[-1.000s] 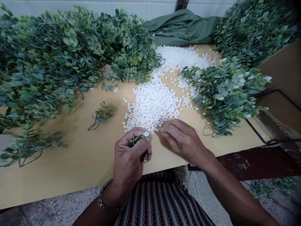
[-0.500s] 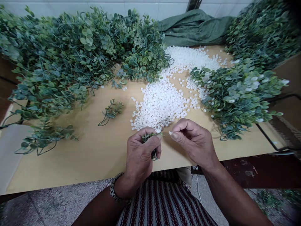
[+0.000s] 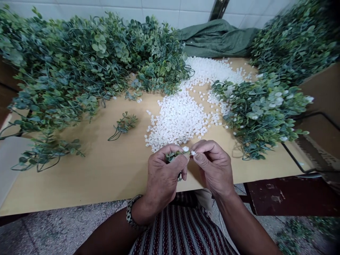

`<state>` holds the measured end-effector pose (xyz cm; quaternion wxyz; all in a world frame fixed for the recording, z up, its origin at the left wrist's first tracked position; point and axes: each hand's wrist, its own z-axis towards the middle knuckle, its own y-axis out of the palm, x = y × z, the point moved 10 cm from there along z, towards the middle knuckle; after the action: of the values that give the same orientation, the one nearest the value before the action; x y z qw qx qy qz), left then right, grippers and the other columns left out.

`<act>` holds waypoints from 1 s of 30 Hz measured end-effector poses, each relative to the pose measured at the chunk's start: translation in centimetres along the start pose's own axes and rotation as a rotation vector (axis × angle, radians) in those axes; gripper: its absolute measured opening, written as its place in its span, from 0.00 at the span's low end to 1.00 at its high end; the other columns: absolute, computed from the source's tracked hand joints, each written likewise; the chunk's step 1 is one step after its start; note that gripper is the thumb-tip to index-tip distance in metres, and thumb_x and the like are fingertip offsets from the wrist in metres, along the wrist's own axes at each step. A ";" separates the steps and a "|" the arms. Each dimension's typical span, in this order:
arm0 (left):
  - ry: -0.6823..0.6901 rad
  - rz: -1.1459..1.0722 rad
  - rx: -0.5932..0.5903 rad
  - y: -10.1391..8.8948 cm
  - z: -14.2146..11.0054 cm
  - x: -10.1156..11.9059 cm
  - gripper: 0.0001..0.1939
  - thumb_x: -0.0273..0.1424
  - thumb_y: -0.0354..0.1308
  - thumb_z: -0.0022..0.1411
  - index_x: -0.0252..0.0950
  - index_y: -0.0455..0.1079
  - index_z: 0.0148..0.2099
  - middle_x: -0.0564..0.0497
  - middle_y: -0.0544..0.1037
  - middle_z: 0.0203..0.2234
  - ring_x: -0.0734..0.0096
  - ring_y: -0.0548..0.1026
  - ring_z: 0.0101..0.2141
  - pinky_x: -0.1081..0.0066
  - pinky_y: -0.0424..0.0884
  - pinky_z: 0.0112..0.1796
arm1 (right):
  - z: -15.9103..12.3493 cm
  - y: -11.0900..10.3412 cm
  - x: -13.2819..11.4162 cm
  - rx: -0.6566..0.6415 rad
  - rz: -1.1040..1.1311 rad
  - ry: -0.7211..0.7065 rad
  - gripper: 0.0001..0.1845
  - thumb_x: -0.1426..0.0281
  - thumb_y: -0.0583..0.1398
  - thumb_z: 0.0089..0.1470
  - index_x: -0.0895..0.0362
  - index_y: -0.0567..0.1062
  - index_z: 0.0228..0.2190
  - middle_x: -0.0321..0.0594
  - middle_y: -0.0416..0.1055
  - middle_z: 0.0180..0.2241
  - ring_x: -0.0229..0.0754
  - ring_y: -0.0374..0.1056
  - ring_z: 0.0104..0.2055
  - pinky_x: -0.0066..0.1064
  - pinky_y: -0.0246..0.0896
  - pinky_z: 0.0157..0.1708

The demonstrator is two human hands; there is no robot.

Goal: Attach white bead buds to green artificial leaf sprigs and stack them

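My left hand (image 3: 166,173) is closed around a green artificial sprig (image 3: 171,156), thumb and forefinger pinching it near its tip. A small white flower piece (image 3: 185,149) sits on the sprig just above the thumb. Between the thumb and forefinger of my right hand (image 3: 214,166) is another small white flower piece (image 3: 193,153), held right beside the sprig's tip; whether it touches a stem I cannot tell. Most of the sprig is hidden inside my left palm. Just beyond both hands lies a heap of the same white pieces (image 3: 177,120) on the table (image 3: 106,177).
Loose green sprigs pile up (image 3: 66,63) at the back left. A single small sprig (image 3: 123,124) and a larger one (image 3: 50,152) lie to the left. At right rests a bunch with white flowers (image 3: 268,109). Green cloth (image 3: 217,37) lies by the wall.
My right hand has moved left, bringing its white flower piece up to the sprig's tip. My left hand has shifted slightly right, still gripping the sprig. The view has tilted a little.
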<state>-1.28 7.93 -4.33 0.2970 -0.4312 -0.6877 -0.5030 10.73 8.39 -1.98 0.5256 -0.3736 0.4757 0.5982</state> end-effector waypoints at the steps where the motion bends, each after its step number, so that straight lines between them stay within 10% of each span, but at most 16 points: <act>1: 0.002 -0.001 0.003 0.0 0.0 0.0 0.07 0.29 0.61 0.47 0.35 0.66 0.23 0.59 0.66 0.08 0.81 0.59 0.11 0.77 0.55 0.16 | -0.1 -0.1 -0.2 0.007 -0.013 -0.017 0.06 0.68 0.64 0.52 0.54 0.72 0.27 0.35 0.71 0.27 0.35 0.68 0.30 0.28 0.66 0.31; 30: 0.135 0.079 0.036 -0.4 0.1 0.3 0.06 0.25 0.58 0.51 0.36 0.65 0.23 0.60 0.66 0.10 0.80 0.59 0.14 0.76 0.58 0.18 | -1.5 -0.1 -2.5 0.141 -0.363 -0.289 0.08 0.79 0.61 0.52 0.54 0.73 0.31 0.37 0.72 0.29 0.39 0.70 0.34 0.31 0.68 0.32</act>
<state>-1.77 8.11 -4.29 0.3701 -0.4174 -0.6575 -0.5064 11.21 6.27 -0.02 0.7118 -0.3262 0.3612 0.5064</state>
